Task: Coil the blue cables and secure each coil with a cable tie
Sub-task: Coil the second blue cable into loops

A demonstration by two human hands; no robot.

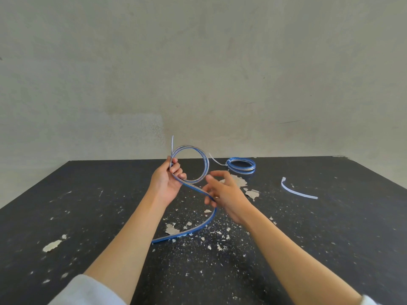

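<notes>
A flat blue and silver cable (205, 164) is held above the black table (330, 227). My left hand (167, 181) grips it where a single upright loop closes, with the cable's short end sticking up past my fingers. My right hand (224, 195) holds the loose run just below the loop, fingers curled loosely round it. The rest of the cable curves down to the table and ends near my left forearm. A second blue cable coil (241, 165), bound with a white cable tie, lies flat at the back. A loose white cable tie (296, 192) lies to the right.
Pale paint flakes and dust (252, 193) are scattered over the table top, thickest in the middle and front. A plain grey wall (198, 73) rises directly behind the table's far edge. My light sleeves show at the bottom corners.
</notes>
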